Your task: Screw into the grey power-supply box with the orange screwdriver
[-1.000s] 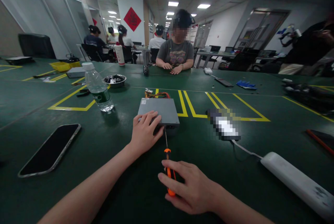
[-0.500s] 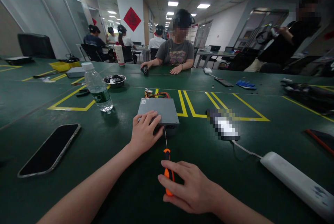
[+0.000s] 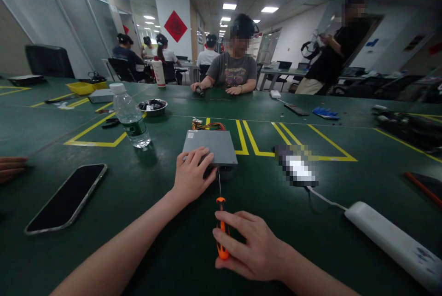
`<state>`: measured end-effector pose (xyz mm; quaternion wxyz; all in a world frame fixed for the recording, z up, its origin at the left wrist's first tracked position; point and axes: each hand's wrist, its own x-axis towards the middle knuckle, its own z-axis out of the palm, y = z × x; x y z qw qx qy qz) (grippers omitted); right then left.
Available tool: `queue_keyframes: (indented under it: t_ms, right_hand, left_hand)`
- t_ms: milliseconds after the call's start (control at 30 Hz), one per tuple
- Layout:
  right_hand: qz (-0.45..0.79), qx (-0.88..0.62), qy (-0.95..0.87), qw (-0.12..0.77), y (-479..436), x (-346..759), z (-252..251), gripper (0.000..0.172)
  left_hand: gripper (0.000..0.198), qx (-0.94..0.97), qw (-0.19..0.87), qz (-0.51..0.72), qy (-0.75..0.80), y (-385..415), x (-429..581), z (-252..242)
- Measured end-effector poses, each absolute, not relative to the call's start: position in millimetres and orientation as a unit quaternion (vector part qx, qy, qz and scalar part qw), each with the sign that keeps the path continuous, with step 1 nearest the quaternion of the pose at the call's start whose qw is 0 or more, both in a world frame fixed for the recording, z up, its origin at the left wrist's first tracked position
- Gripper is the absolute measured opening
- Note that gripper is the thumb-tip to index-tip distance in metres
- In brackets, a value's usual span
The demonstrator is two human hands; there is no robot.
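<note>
A grey metal computer power supply [image 3: 216, 144] lies on the green table, its bundle of coloured cables [image 3: 209, 125] at the far side. My left hand [image 3: 193, 171] grips its near left part, fingers over the top and thumb at the front face. In my right hand [image 3: 247, 243] is a screwdriver [image 3: 223, 234] with an orange and black handle, held between thumb and fingers. Its thin shaft points away from me and the tip meets the front face of the power supply. The exact spot under the tip is too small to make out.
Left stand a water bottle [image 3: 131, 118], a metal bowl [image 3: 152, 107] of small parts and a phone [image 3: 67, 199]. Right lie a lit phone [image 3: 299, 169], a white power strip [image 3: 390, 240] and blue gloves [image 3: 325, 113]. Another person's fingers [image 3: 12, 169] show at the left edge; a person [image 3: 233, 66] sits opposite.
The screwdriver handle has turned a little in my right hand. My left hand stays put. Another person's fingers have appeared at the left edge; the standing person at right has moved left.
</note>
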<state>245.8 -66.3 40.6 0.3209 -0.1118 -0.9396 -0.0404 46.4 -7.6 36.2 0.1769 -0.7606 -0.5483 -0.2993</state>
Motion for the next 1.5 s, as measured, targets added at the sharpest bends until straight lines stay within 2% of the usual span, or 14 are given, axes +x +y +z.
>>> queue_keyframes:
  t_ms: [167,367,567,800,1000,1167,1300,1500]
  right_hand:
    - [-0.022,-0.123,-0.929,0.349,-64.4,247.7,33.5,0.030]
    - [0.003,-0.125,-0.957,0.263,-66.1,249.7,39.1,0.032]
    - [-0.017,-0.120,-0.939,0.321,-64.1,249.8,31.5,0.033]
    - [0.005,-0.126,-0.960,0.252,-66.7,250.8,41.2,0.031]
    - [0.007,-0.132,-0.943,0.305,-64.8,248.8,33.7,0.034]
    - [0.033,-0.137,-0.949,0.282,-65.8,250.8,36.5,0.034]
    - [0.005,-0.122,-0.956,0.268,-66.5,249.9,42.8,0.032]
    - [-0.018,-0.126,-0.937,0.324,-65.4,248.2,37.0,0.032]
  left_hand:
    - [0.028,-0.759,0.178,-0.302,-0.548,-8.0,46.5,36.4]
    - [0.028,-0.760,0.177,-0.303,-0.547,-7.8,46.6,37.1]
    - [0.028,-0.761,0.176,-0.301,-0.547,-7.2,46.2,36.7]
    - [0.028,-0.760,0.175,-0.304,-0.547,-7.3,46.7,37.0]
    - [0.028,-0.760,0.177,-0.306,-0.545,-6.9,46.5,36.1]
    - [0.028,-0.760,0.178,-0.305,-0.545,-7.0,46.5,36.6]
    - [0.028,-0.760,0.179,-0.306,-0.545,-7.4,46.9,37.0]
    - [0.027,-0.760,0.176,-0.305,-0.547,-7.9,47.0,37.6]
